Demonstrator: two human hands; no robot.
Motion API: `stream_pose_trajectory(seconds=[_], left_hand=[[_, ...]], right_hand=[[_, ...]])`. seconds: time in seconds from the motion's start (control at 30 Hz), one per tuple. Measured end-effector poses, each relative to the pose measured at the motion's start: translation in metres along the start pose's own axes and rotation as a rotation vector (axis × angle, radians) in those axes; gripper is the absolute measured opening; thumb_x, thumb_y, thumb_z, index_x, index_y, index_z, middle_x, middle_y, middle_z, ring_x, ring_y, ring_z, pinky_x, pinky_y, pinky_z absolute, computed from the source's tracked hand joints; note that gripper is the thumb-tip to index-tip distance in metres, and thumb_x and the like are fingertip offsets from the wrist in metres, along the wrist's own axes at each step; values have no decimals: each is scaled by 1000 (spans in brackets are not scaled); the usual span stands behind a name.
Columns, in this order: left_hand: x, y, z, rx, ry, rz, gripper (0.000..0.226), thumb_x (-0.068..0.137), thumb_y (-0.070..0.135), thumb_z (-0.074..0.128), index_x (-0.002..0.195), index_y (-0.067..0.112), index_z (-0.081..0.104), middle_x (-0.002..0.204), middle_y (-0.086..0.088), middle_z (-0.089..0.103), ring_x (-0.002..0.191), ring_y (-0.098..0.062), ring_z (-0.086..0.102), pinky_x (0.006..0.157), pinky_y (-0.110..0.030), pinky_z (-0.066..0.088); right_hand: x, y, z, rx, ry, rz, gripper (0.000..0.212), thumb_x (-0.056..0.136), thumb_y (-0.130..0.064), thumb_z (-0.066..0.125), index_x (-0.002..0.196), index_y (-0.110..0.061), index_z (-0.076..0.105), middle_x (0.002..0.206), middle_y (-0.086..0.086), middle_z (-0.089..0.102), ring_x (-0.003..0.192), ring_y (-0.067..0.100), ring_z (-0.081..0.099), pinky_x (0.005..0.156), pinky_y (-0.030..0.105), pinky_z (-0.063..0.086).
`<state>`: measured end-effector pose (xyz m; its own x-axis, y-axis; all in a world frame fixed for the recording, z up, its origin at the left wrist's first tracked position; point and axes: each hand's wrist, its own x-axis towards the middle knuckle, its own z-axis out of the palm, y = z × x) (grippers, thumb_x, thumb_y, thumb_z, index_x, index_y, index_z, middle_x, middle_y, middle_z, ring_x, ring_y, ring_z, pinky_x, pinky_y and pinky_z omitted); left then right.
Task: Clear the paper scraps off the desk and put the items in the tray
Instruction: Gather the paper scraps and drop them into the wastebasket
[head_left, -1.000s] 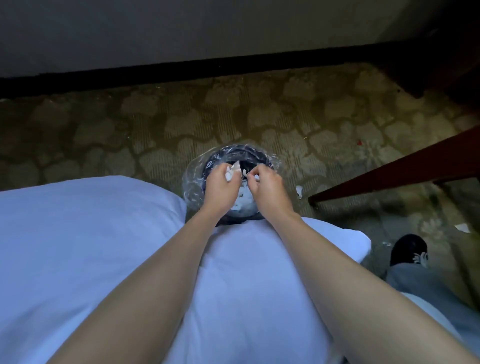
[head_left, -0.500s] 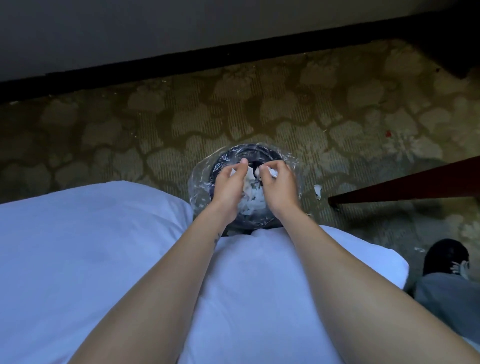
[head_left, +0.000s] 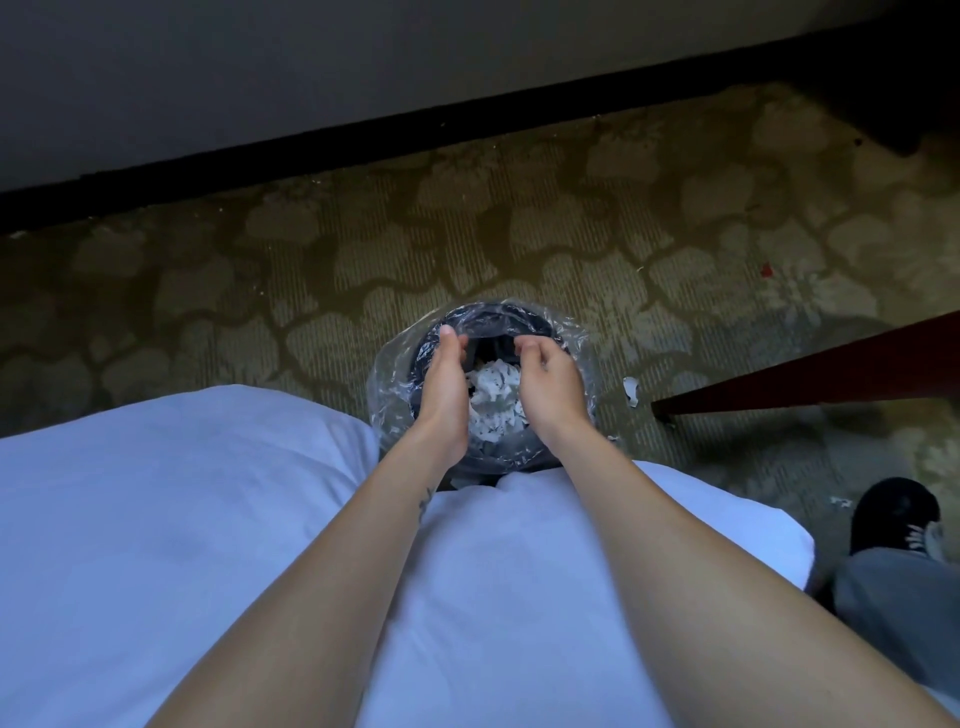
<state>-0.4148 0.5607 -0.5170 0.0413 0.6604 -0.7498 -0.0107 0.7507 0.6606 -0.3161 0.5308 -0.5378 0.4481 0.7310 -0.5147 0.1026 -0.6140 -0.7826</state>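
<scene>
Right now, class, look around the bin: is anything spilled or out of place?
Yes. A white paper scrap lies on the carpet just right of the lined bin, outside it, while the other scraps sit inside. A smaller bit lies near the black shoe.

White bedding (head_left: 156, 519), patterned carpet (head_left: 519, 218), black shoe (head_left: 893, 514)

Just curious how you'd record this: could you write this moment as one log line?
left hand: open over bin | right hand: loosely curled, apparently empty | paper scraps: in bin | stray scrap: on carpet
</scene>
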Motion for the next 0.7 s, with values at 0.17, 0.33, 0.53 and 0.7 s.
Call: stream_pose_trajectory(seconds=[0.17,0.33,0.53,0.7], left_hand=[[4,-3,-1,15,23,45,65,101,58,9,131,23,56,124,7,53,116,-11,43,105,-38,26],[4,-3,1,127,23,131,59,103,54,14,128,23,57,124,7,59,116,-10,50,98,-34,30],[-10,-7,1,390,-41,273,30,105,37,35,124,23,55,106,19,58,94,7,52,81,-22,37],[-33,-3,-1,519,-13,408,29,105,26,40,130,19,53,113,12,57,97,2,54,77,-12,41]], right_hand=[[-2,1,-4,-24,8,-52,33,105,-24,35,123,-17,62,122,-2,65,110,12,57,89,24,41],[-4,2,-9,18,28,-71,28,104,-20,41,116,-14,66,109,-1,70,101,8,63,79,20,43],[-21,2,-21,-118,-26,-115,27,103,-27,43,117,-21,65,102,-9,67,90,8,59,76,26,46],[-48,-4,-38,-197,-64,-163,32,103,-32,39,119,-21,65,110,-6,69,101,15,62,88,37,51]])
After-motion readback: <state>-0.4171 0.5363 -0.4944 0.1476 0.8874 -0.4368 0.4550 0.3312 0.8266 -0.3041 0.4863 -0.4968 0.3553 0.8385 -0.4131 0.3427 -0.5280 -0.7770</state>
